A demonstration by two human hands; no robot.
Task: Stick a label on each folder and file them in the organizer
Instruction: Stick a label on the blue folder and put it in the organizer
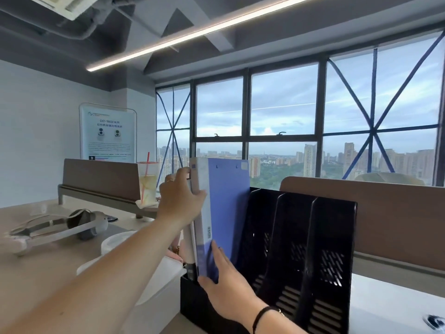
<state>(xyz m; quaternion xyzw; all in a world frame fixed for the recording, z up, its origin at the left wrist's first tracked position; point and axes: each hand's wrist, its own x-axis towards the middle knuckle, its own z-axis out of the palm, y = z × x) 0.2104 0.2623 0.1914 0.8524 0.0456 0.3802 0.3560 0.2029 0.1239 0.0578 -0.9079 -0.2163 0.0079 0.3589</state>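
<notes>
Both hands hold the blue folder (226,208): left hand (179,198) grips its top edge, right hand (224,285) lies flat low on its cover. It stands upright in the black organizer's (301,249) left slot.

The blue folder (226,213) is hiding its lower end inside the black organizer (301,249). The spine label's (208,235) print is blurring, unreadable. The poster's (107,133) text is staying too small to read.

Bare forearms, ring on left hand (179,196), black wristband (261,315) on right
</notes>
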